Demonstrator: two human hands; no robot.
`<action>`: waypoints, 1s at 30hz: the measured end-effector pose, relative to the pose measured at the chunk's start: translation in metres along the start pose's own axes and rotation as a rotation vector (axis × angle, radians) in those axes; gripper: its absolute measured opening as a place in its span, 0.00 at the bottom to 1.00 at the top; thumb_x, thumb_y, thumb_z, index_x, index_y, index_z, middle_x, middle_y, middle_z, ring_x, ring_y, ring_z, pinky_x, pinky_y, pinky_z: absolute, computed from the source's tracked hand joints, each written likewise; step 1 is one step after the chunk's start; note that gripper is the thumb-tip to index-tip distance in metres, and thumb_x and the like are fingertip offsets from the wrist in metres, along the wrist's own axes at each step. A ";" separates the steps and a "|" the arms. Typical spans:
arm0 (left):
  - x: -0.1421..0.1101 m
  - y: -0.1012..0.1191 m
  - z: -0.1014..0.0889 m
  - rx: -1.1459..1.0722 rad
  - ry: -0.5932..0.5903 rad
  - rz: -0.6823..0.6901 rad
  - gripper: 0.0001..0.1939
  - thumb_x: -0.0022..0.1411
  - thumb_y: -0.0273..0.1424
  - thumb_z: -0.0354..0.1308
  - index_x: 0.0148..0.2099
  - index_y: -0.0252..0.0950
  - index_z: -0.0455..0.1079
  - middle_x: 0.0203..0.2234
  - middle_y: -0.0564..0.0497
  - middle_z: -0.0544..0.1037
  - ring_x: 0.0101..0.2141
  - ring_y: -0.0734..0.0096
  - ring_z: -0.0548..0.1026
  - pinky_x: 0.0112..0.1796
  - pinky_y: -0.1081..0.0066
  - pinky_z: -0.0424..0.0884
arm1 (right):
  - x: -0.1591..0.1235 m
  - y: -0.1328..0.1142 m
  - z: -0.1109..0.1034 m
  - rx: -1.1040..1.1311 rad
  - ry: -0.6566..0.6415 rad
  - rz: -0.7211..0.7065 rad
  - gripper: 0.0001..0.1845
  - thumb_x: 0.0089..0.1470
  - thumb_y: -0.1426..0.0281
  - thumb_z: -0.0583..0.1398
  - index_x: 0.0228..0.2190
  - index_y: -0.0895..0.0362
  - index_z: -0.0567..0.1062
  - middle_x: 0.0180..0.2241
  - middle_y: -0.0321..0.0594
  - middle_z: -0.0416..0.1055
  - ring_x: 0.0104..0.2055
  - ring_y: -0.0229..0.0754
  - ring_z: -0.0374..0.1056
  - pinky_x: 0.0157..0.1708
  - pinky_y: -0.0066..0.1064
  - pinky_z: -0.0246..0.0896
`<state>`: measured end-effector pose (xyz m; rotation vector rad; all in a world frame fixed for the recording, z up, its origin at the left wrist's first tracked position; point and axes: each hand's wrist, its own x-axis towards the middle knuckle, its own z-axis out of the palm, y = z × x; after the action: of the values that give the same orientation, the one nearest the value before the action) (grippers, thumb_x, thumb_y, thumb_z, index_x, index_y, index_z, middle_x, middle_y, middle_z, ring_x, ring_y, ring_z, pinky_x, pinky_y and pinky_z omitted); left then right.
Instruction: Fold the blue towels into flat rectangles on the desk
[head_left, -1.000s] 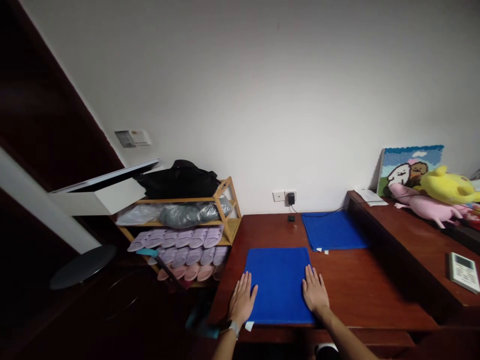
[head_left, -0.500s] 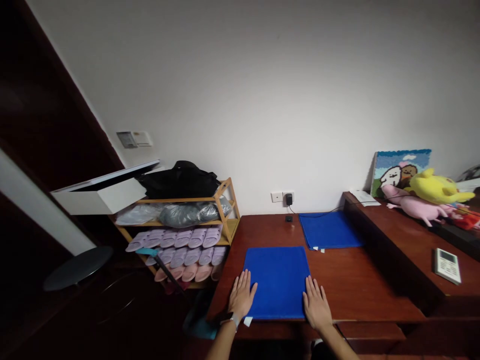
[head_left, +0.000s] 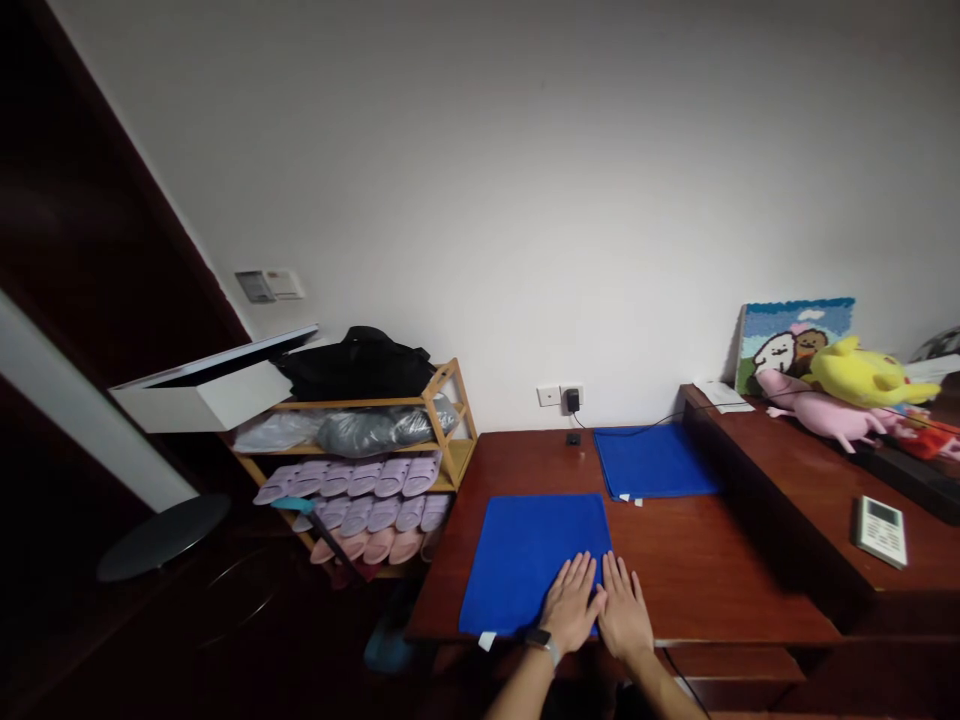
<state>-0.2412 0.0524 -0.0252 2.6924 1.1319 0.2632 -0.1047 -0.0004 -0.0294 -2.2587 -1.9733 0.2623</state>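
A blue cloth [head_left: 525,550] lies spread flat on the reddish-brown wooden table [head_left: 675,570], with a white tag [head_left: 487,641] poking out at its front left corner. My left hand [head_left: 572,603], a watch on its wrist, rests flat on the right part of this cloth with its fingers stretched out. Right beside it, my right hand [head_left: 624,607] lies flat over the cloth's right edge, fingers extended. The two hands touch or nearly touch at the thumbs. Neither grasps anything. Farther back lies a second blue cloth [head_left: 656,460], folded, with small white tags at its near edge.
At left, a wooden rack [head_left: 454,420] holds rows of slippers [head_left: 360,478] and a black bag [head_left: 356,365]. On the raised surface at right are plush toys [head_left: 870,375] and a white remote-like device [head_left: 881,530]. A charger [head_left: 572,400] is plugged into the wall, its cable running right.
My left hand has moved right, from the cloth's left edge to next to my right hand. The right hand stays near the right edge. The view has shifted slightly.
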 end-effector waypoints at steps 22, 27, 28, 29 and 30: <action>-0.124 -0.159 -0.047 0.167 0.101 -0.507 0.33 0.75 0.47 0.34 0.75 0.38 0.48 0.72 0.49 0.51 0.71 0.62 0.50 0.69 0.55 0.53 | 0.017 -0.015 0.006 0.050 0.024 0.070 0.36 0.66 0.60 0.38 0.70 0.61 0.52 0.73 0.39 0.43 0.75 0.50 0.39 0.72 0.48 0.36; -0.132 -0.135 -0.031 0.160 0.286 -0.458 0.30 0.76 0.43 0.36 0.75 0.43 0.47 0.71 0.50 0.56 0.70 0.59 0.55 0.68 0.51 0.56 | -0.004 -0.011 0.028 0.086 0.090 -0.017 0.36 0.66 0.58 0.40 0.70 0.59 0.55 0.72 0.38 0.43 0.75 0.50 0.40 0.72 0.49 0.37; -0.125 -0.122 -0.029 0.146 0.301 -0.414 0.30 0.76 0.43 0.37 0.75 0.44 0.46 0.71 0.51 0.56 0.69 0.59 0.56 0.68 0.51 0.57 | -0.006 -0.011 0.028 0.082 0.093 -0.021 0.36 0.66 0.58 0.40 0.70 0.60 0.55 0.72 0.38 0.43 0.75 0.49 0.39 0.72 0.49 0.36; -0.116 -0.106 -0.027 0.125 0.299 -0.356 0.30 0.76 0.42 0.37 0.75 0.45 0.45 0.71 0.52 0.56 0.70 0.59 0.56 0.68 0.51 0.57 | -0.007 -0.011 0.026 0.074 0.094 -0.022 0.36 0.67 0.58 0.40 0.70 0.61 0.54 0.72 0.38 0.42 0.75 0.49 0.39 0.72 0.48 0.35; -0.103 -0.088 -0.026 0.099 0.281 -0.288 0.30 0.76 0.42 0.37 0.76 0.45 0.44 0.72 0.52 0.55 0.70 0.60 0.55 0.68 0.52 0.58 | -0.008 -0.011 0.024 0.064 0.095 -0.022 0.36 0.67 0.59 0.39 0.70 0.62 0.54 0.72 0.39 0.42 0.75 0.50 0.38 0.72 0.48 0.34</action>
<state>-0.3789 0.0414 -0.0315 2.5849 1.6320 0.5623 -0.1219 -0.0075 -0.0499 -2.1670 -1.9141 0.2090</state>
